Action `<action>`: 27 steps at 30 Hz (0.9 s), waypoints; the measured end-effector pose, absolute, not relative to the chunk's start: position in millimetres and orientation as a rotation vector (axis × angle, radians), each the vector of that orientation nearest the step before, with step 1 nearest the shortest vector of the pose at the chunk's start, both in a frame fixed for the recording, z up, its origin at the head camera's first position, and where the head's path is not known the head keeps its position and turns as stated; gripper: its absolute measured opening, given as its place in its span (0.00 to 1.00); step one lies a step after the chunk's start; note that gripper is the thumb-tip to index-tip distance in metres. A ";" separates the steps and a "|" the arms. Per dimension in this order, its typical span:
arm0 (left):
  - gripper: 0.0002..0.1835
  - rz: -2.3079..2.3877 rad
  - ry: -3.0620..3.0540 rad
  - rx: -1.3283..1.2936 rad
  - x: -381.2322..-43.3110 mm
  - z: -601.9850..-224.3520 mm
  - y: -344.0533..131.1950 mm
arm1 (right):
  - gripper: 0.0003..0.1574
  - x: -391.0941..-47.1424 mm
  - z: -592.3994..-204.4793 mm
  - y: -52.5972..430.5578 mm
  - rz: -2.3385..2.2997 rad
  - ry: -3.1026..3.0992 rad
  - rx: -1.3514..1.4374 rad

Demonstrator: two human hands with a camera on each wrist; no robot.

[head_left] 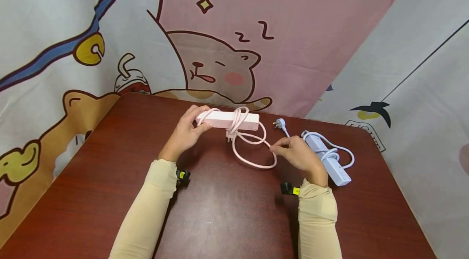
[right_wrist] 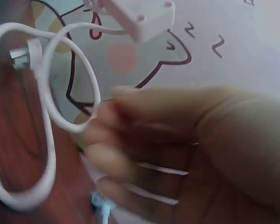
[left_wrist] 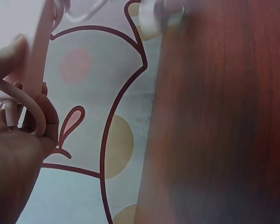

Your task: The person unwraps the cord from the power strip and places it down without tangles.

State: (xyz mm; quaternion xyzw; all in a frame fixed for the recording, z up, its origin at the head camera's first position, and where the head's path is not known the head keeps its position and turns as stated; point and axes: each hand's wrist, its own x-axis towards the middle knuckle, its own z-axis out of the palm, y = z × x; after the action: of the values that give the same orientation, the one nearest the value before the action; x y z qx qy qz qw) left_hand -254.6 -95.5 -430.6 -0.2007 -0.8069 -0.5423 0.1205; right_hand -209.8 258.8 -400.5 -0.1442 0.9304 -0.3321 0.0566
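A pink power strip (head_left: 227,119) is held up near the table's far edge, its pink cord (head_left: 253,165) wound around the body and hanging in loops. My left hand (head_left: 187,132) grips the strip's left end, with thumb in front and fingers behind. From beneath the middle hangs the pink cord's plug (head_left: 229,134), prongs down; it also shows in the right wrist view as a pale plug (right_wrist: 25,57). On the right side of the loop, my right hand (head_left: 298,153) pinches the cord between thumb and fingertips, blurred in its wrist view.
A light-blue power strip (head_left: 338,172) lies on the table at right, beside my right wrist, with its cord (head_left: 348,153) wrapped around it. Its plug (head_left: 280,124) rests near the far edge. The dark red table (head_left: 205,222) meets a printed cloth (head_left: 293,47) behind.
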 end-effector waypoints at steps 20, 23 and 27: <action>0.22 -1.485 -2.431 -0.827 -243.1 -413.2 -84.7 | 0.23 -203.2 -382.7 200.3 -1.329 3.108 -1.152; 0.23 -1.478 -2.439 -0.829 -243.1 -413.2 -84.8 | 0.20 -203.1 -383.8 200.9 -1.306 3.103 -1.113; 0.23 -1.488 -2.446 -0.811 -242.9 -413.5 -86.4 | 0.14 -203.7 -384.1 200.8 -1.289 3.132 -1.105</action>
State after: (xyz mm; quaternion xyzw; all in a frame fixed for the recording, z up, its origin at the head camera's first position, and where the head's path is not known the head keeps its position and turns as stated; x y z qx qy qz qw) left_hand -242.9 -86.4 -413.5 -0.2717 -0.8191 -0.4983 0.0830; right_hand -203.7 200.8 -384.1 -0.3033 0.8598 -0.3537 -0.2091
